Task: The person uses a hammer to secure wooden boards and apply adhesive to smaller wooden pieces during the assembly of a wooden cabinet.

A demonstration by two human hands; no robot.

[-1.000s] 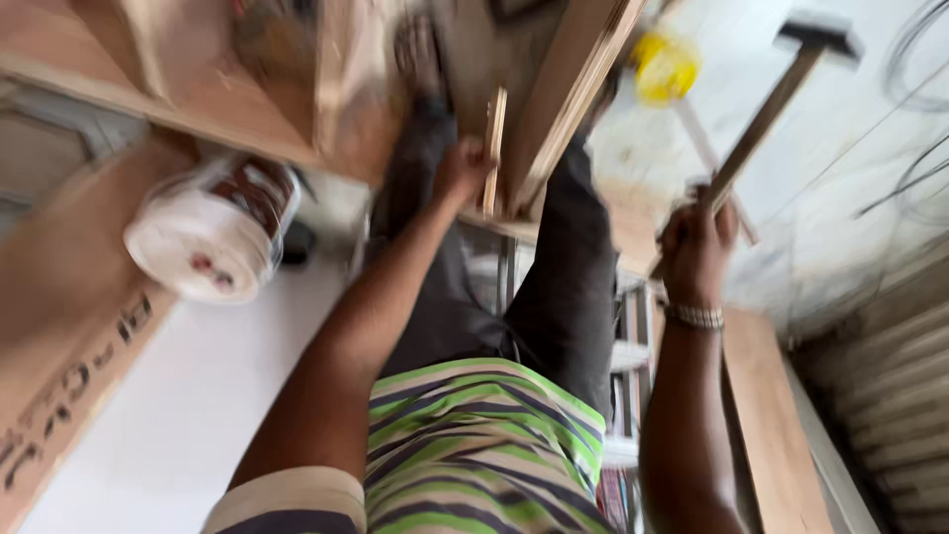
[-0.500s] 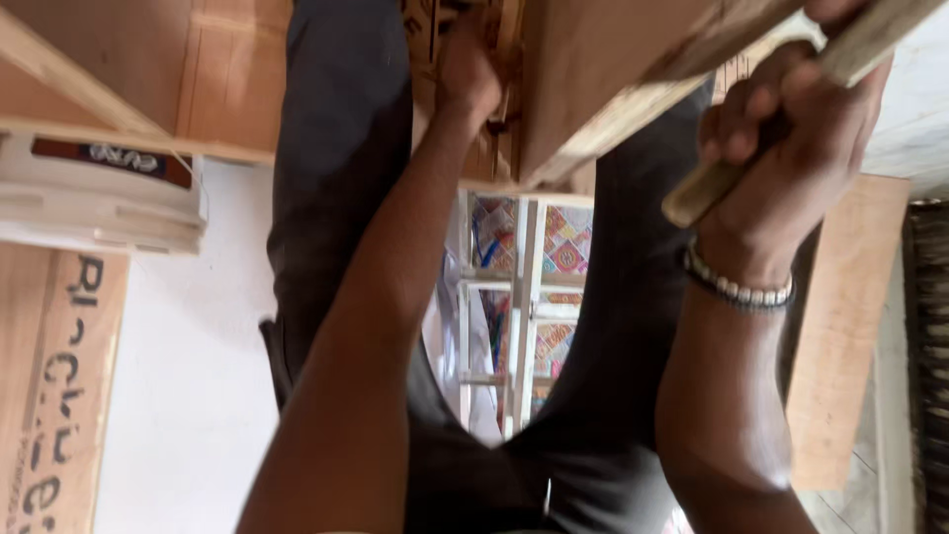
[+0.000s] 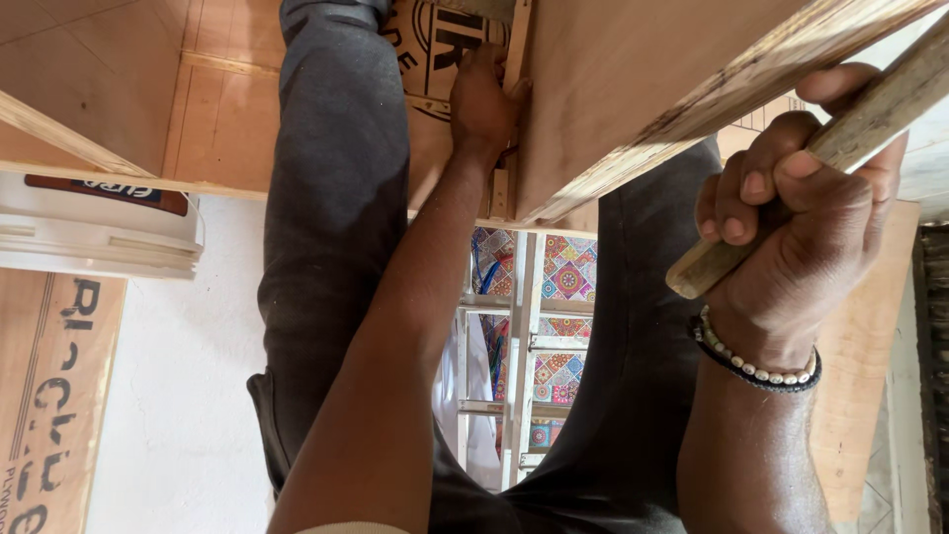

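My right hand (image 3: pixel 791 213) grips the worn wooden handle of a hammer (image 3: pixel 870 129); the hammer's head is out of frame at the upper right. A beaded bracelet sits on that wrist. My left hand (image 3: pixel 484 99) reaches far forward and presses on a thin wooden strip (image 3: pixel 512 119) that runs along the edge of a plywood panel (image 3: pixel 633 89). My legs in dark grey trousers (image 3: pixel 331 227) straddle a metal ladder (image 3: pixel 519 356) below.
A white plastic bucket (image 3: pixel 94 232) sits at the left beside plywood boards (image 3: pixel 99 89). A printed plywood sheet (image 3: pixel 44 396) lies at lower left on a white floor. Colourful patterned tiles (image 3: pixel 568 282) show under the ladder. Another board (image 3: pixel 865 356) stands at right.
The view has tipped down and closed in on my hands. My right hand with the hammer has come down close to the camera. My left hand stays on the strip.
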